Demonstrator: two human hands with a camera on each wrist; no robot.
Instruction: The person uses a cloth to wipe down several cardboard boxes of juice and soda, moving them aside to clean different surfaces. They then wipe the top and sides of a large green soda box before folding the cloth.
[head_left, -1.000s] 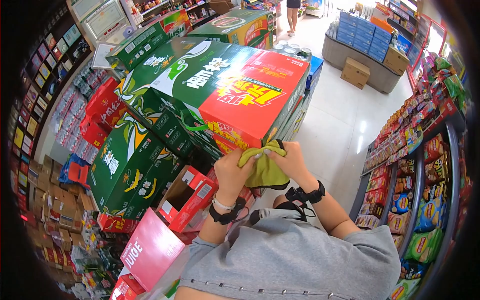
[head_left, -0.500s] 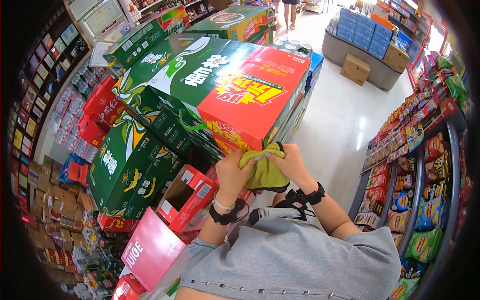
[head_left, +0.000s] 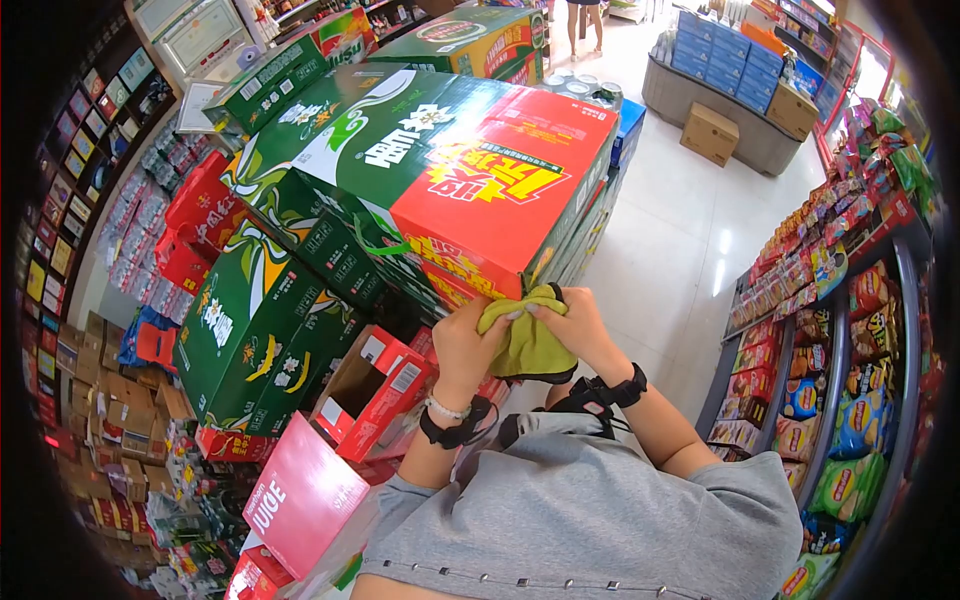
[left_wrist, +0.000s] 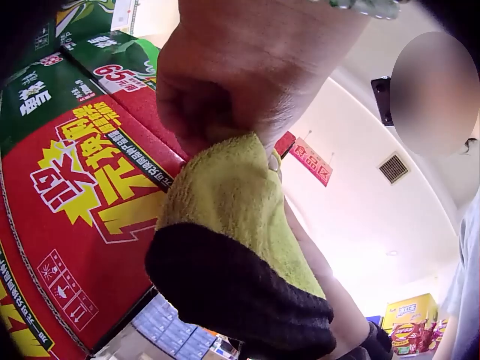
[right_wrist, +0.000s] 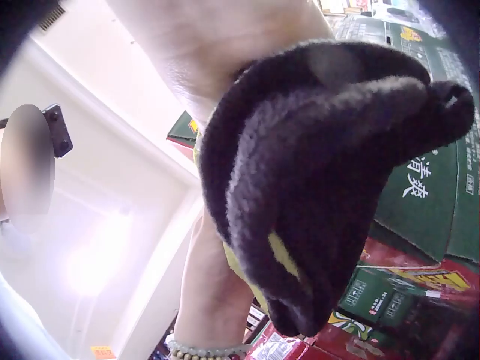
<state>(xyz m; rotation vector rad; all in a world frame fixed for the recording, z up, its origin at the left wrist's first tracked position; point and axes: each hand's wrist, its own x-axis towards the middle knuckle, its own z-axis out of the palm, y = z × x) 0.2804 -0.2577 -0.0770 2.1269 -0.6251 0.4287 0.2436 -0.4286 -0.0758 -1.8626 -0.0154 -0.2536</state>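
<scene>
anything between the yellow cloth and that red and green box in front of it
Nothing visible does. The left hand and right hand grip the yellow cloth right by the near corner of the red and green box.

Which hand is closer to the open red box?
Left. The left hand grips the yellow cloth beside the open red box; the right hand holds the cloth's far side.
</scene>
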